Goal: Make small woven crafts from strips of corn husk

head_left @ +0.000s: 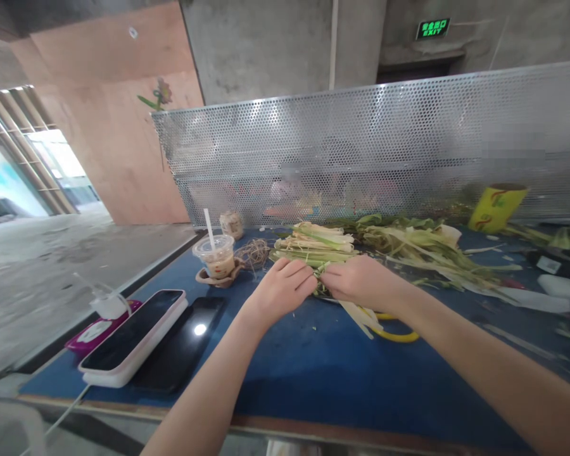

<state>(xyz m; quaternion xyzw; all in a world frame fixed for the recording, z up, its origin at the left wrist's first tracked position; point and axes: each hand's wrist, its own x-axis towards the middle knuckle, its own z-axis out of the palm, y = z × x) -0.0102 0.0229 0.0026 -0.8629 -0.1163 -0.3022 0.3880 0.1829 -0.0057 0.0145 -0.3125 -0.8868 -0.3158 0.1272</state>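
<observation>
I see the bundle of leaf strips (316,250) lying on the blue table (313,373), slightly beyond the table's middle, its strips running roughly side to side. My left hand (281,288) and right hand (361,282) meet at the near edge of this bundle. Both sets of fingers are curled inward and pinched together on green strip material between them; I cannot tell how much each hand grips, because the fingertips cover the contact point. A few pale strips (361,316) trail toward me from under the right hand and lie across yellow-handled scissors (396,332) on the table.

To the right of the bundle, a loose pile of green husks (422,247) spreads along the table. A yellow cup (496,206) stands beyond it, near the perforated metal screen (361,145).

To the left of the bundle lie a coil of twine (253,253) and a plastic drink cup with a straw (215,253). Nearer the left edge lie two phones (171,332) and a white charger (107,306).
</observation>
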